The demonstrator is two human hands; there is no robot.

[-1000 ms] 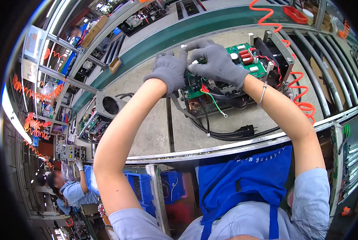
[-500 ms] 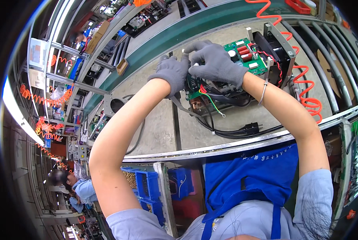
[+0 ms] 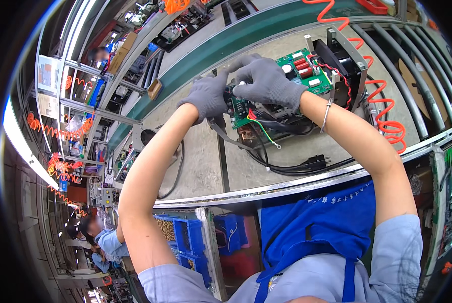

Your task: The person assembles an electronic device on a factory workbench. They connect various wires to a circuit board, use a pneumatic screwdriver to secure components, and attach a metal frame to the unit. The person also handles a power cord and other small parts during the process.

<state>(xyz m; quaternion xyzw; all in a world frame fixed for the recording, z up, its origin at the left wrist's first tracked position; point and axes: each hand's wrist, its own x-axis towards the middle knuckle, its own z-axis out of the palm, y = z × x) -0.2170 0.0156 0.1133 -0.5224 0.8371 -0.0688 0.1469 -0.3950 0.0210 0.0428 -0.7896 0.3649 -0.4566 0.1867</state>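
Observation:
An opened electronic unit with green circuit boards [image 3: 306, 76] sits on the workbench, a black fan [image 3: 341, 60] at its right end. Both my hands, in grey gloves, are at its left end. My left hand [image 3: 205, 95] is closed there with its fingers curled; what they hold is hidden. Close beside it, my right hand [image 3: 269, 83] bends its thumb and fingers around the board's edge, a small white piece showing by the thumb. A flat grey cable [image 3: 223, 132] hangs below my left hand. In front lie a yellow-green wire [image 3: 266, 132] and a black power plug [image 3: 317, 161].
A coiled orange air hose [image 3: 385, 108] hangs right of the unit, before a roller conveyor [image 3: 413, 76]. Blue bins [image 3: 188, 235] with small brass-coloured parts stand below the bench edge. Left of the unit rests a metal housing [image 3: 142, 136]. Other people [image 3: 104, 237] are at far left.
My left hand has shifted slightly left and down, away from my right hand. The whole view has moved a little, so the unit appears slightly further left.

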